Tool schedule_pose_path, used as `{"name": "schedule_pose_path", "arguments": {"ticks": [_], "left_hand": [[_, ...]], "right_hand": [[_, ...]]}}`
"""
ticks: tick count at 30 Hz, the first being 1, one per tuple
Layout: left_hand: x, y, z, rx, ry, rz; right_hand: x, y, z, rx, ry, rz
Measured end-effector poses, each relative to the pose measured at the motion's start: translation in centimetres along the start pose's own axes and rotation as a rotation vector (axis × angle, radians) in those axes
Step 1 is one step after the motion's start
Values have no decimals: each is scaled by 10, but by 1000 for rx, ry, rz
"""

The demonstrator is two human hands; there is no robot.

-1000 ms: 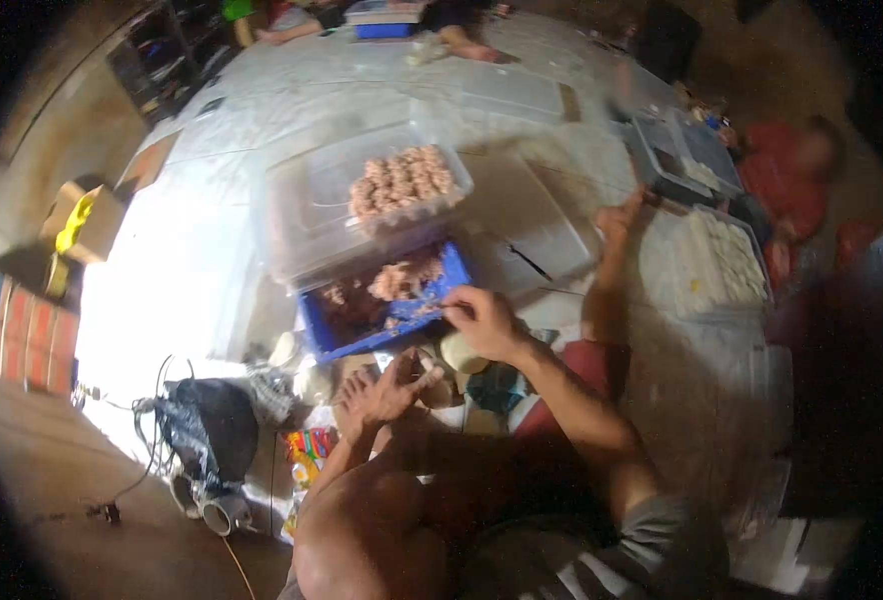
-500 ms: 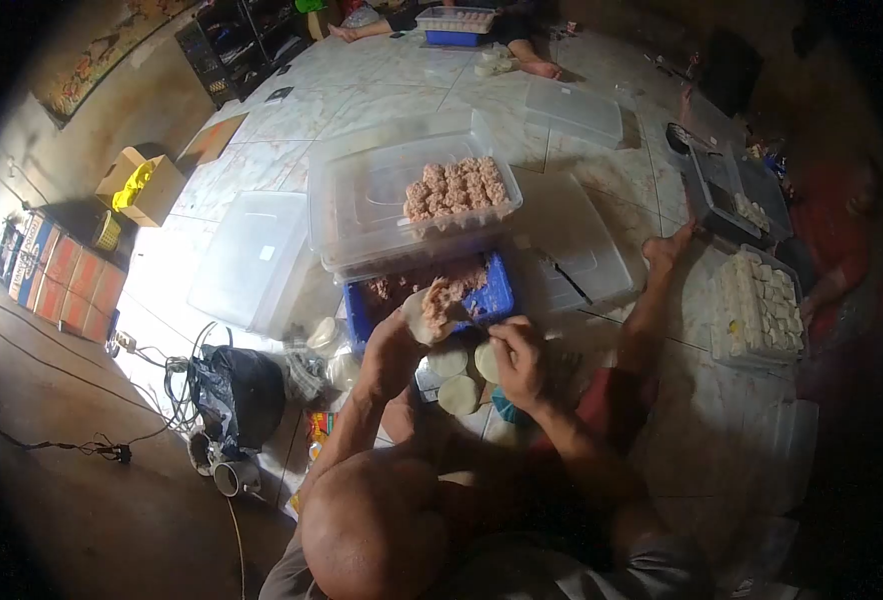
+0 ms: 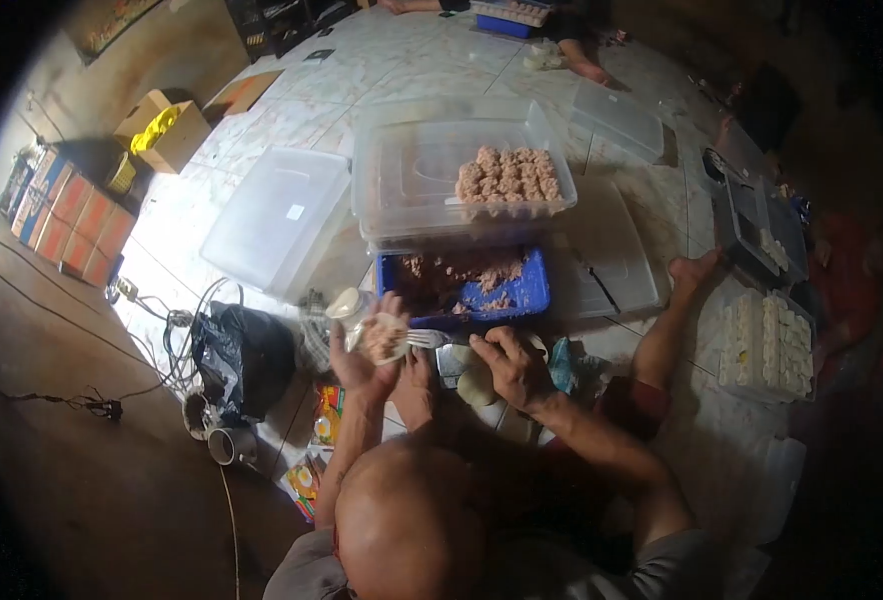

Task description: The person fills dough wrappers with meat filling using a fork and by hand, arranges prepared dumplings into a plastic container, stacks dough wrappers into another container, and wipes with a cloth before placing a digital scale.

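Observation:
My left hand is palm up, holding a round pale dumpling wrapper with pinkish minced filling on it. In my right hand is a fork, its tines at the wrapper's right edge. Just beyond both hands is a blue tub with minced filling smeared inside. Behind it stands a clear plastic container holding rows of filled dumplings on its right side. Loose round wrappers lie below my right hand, partly hidden.
Clear lids lie on the tiled floor. A black plastic bag, cables and a white mug are at left. White stacked trays stand at right, near a person's bare foot. A black-handled tool rests on a right-hand lid.
My left hand has moved down and left from over the tub, its palm opening upward with the wrapper. The fork now shows beside the wrapper. The whole view has shifted slightly.

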State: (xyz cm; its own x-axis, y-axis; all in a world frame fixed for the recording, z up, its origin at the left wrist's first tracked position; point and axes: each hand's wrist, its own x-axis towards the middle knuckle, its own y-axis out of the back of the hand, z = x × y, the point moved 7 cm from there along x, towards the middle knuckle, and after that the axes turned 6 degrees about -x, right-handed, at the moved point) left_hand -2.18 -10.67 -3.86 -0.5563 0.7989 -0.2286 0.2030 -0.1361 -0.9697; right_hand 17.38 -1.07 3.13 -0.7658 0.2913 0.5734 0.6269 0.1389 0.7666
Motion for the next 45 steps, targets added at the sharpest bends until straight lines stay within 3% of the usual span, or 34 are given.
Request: {"name": "schedule_pose_path", "arguments": {"ticks": [2, 4, 6, 8, 10, 16, 17, 22, 24, 27, 28, 30, 32, 34, 37, 39, 42, 45], "left_hand": [[-6, 32, 42, 98, -166, 161], [-20, 48, 58, 195, -194, 219], [-28, 65, 57, 362, -88, 182], [-39, 66, 50, 357, -90, 288], [-46, 77, 45, 338, -13, 412], [-52, 88, 41, 280, 83, 364], [-52, 86, 40, 267, 86, 364], [-47, 54, 28, 314, 163, 191], [-46, 43, 22, 218, 152, 187], [-38, 27, 16, -6, 222, 61], [-36, 23, 16, -2, 209, 63], [-27, 13, 10, 100, 238, 48], [-21, -7, -2, 107, 284, -18], [-21, -28, -14, -8, 317, 67], [-10, -13, -11, 93, 281, 11], [-11, -1, -12, 207, 271, 4], [-13, -9, -36, 314, 268, 40], [-11, -4, -32, 385, 231, -8]], "right_hand": [[16, 1, 7, 131, -184, -146], [41, -5, 19, 77, -247, -182], [69, -20, 29, -31, -265, -275], [91, -40, 38, -142, -286, -355], [101, -83, 45, -288, -161, -531], [115, -155, 40, -293, -319, -503], [115, -157, 37, -309, -260, -556], [106, -126, 63, -119, -240, -612], [105, -99, 62, 174, -212, -434], [98, -56, 43, 353, -291, -436], [95, -47, 28, 364, -283, -439], [87, -18, 3, 278, -205, -232], [59, -22, -16, 80, -19, -174], [29, -23, -24, -31, 87, -98], [27, -5, -14, -20, 51, -60], [30, 15, -9, 211, -167, -3], [32, 15, -12, 188, -234, -276], [26, 26, -9, 96, -280, -397]]}}
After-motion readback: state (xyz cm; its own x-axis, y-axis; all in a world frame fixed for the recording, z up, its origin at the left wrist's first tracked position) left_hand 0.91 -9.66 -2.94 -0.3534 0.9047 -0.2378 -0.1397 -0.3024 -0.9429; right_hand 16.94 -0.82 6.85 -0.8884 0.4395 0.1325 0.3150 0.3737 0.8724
